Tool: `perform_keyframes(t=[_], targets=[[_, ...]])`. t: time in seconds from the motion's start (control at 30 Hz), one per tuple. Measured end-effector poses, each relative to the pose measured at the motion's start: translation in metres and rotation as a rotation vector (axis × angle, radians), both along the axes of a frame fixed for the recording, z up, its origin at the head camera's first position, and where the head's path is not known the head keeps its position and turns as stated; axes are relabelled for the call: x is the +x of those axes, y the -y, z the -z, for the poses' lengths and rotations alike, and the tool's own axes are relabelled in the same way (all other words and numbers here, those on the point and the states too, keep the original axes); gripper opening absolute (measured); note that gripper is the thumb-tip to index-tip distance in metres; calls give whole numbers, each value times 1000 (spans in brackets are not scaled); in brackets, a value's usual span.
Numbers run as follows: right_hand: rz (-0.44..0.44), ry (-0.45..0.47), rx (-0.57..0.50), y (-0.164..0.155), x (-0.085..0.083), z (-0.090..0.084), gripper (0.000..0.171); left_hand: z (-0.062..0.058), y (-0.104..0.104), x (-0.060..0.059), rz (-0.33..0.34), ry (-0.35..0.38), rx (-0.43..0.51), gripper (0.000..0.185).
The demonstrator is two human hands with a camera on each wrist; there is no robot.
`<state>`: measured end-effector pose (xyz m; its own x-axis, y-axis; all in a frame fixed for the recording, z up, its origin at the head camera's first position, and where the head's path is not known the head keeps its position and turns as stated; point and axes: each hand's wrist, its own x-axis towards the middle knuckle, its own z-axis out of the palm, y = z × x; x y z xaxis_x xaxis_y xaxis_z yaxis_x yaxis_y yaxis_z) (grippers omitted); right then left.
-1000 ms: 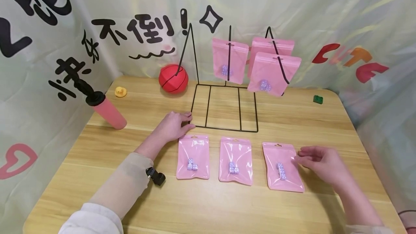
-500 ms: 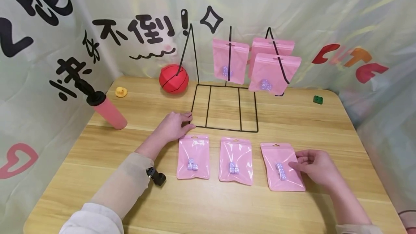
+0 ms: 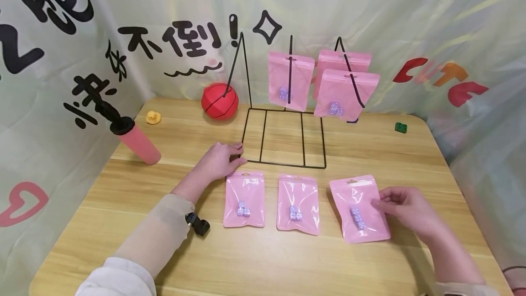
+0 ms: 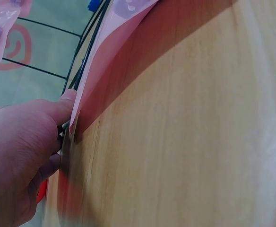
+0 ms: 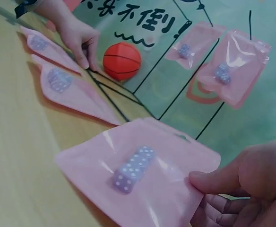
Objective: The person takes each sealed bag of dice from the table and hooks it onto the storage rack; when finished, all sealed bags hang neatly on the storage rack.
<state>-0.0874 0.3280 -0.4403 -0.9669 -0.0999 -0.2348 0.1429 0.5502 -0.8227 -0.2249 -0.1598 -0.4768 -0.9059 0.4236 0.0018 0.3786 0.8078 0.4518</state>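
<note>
My right hand (image 3: 411,207) pinches the right edge of a pink zip bag (image 3: 365,191) with several purple dice inside. In the right wrist view the thumb lies on the front of this bag (image 5: 100,161), and its near side is lifted off the table. My left hand (image 3: 218,160) grips the front left corner of a black wire rack (image 3: 283,164), thumb and fingers about the wire. Two more pink bags with dice lie flat in front of the rack, a left bag (image 3: 255,191) and a middle bag (image 3: 308,195). Three pink bags hang from the rack's middle and right hooks.
A red ball (image 3: 219,101) sits behind the rack's left hook. On the left are a yellow duck (image 3: 153,118) and a pink pump (image 3: 139,145) with a black top. A green block (image 3: 401,127) lies at the back right. A printed curtain (image 3: 185,3) backs the table.
My right hand has taken hold of the right bag's edge and raised it slightly, turning and tilting it off the table. The left hand has stayed on the rack's corner.
</note>
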Motion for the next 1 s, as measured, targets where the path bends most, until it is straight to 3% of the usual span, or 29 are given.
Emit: perform_keyframes(t=[0.2,0.4,0.67,1.0], targets=[[-42,-139,16,-3,-3,-9,11,0,0,0,6,-6,-5,49],[11,-256,6,4,-8,-22,5,3,0,-1,1,-15,-3,51],[64,-338,49,19,-15,-41,11,3,-1,1,-1,-16,12,50],[96,-416,16,46,-24,-62,14,5,-1,1,-5,-9,22,51]])
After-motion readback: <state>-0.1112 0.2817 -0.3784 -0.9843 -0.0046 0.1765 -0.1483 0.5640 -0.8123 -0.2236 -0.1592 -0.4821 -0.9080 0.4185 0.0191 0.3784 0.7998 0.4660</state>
